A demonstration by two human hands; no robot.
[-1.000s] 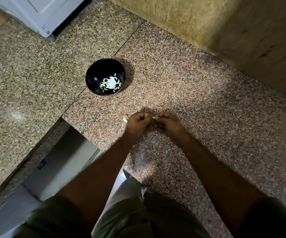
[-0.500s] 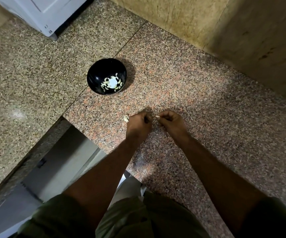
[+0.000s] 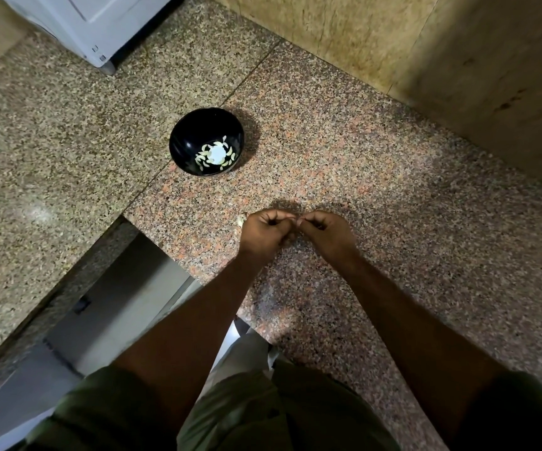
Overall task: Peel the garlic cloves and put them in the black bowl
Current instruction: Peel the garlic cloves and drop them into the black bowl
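On the counter (image 3: 377,177), far left, stands the black bowl (image 3: 207,141), peeled cloves lying in its bottom. Nearer, a pale scrap (image 3: 241,219), skin or clove, lies just beside the left hand (image 3: 264,234). That hand and the right hand (image 3: 326,234) meet fingertip to fingertip, each grip pinched together on a garlic clove (image 3: 298,220) barely visible between them. Being so small, it could slip from the pinch and roll off the counter's near edge, or be dropped on the way, since the bowl is well apart.

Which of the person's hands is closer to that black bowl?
Left. The left hand is just below and right of the black bowl; the right hand lies farther right.
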